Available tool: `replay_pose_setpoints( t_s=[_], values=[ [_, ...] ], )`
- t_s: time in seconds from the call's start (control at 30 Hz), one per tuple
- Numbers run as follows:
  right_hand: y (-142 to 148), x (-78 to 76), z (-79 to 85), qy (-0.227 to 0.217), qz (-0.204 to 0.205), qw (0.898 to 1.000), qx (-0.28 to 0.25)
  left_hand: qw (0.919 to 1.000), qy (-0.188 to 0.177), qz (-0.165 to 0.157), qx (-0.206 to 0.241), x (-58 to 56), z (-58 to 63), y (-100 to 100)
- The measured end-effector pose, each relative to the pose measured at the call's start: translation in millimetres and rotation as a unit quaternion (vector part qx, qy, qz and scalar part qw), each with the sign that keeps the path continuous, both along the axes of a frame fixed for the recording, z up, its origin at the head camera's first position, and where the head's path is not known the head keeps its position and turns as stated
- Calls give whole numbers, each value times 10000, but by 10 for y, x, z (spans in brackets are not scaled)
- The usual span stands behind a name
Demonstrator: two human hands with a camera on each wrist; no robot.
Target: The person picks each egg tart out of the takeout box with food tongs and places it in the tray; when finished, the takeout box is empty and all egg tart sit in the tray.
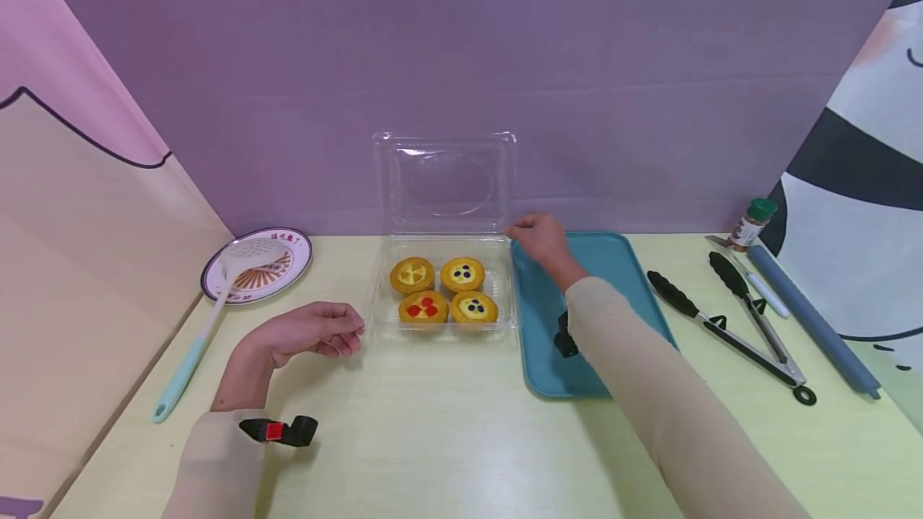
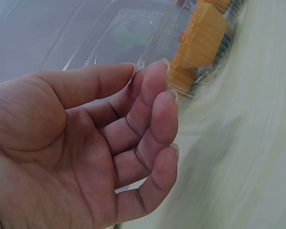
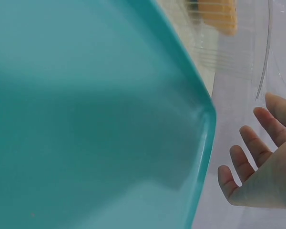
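Note:
A clear plastic clamshell box stands with its lid raised against the back wall. Several tarts sit inside, topped with red, dark blue or yellow pieces. At the box's front left side, my left hand pinches the rim between thumb and forefinger, the other fingers curved. My right hand reaches over the teal tray, fingertips right at the box's back right corner near the hinge. In the right wrist view its fingers are spread and loosely bent.
At the left, a white slotted turner with a mint handle lies across a patterned plate. To the tray's right are black-tipped tongs, a white-handled knife, a green-capped jar and a long blue-grey bar.

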State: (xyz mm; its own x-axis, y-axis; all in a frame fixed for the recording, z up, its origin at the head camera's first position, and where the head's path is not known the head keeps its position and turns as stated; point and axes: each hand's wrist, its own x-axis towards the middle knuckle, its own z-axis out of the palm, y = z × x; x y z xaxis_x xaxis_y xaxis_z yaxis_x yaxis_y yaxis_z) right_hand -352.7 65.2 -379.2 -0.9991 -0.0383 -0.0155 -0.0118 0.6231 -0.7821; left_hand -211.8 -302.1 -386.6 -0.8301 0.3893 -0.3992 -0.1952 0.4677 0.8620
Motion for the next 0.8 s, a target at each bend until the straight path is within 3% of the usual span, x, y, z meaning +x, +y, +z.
replay_pose_setpoints(
  t_s=[0.27, 0.8],
  values=[
    [-49, -8, -3, 41, -78, 9985, -542, 10000, 32, 2, -51, -19, 6, 16],
    [-85, -31, 0, -110, -120, 9986, -496, 9997, -20, 198, -167, -18, 25, 24]
  ],
)
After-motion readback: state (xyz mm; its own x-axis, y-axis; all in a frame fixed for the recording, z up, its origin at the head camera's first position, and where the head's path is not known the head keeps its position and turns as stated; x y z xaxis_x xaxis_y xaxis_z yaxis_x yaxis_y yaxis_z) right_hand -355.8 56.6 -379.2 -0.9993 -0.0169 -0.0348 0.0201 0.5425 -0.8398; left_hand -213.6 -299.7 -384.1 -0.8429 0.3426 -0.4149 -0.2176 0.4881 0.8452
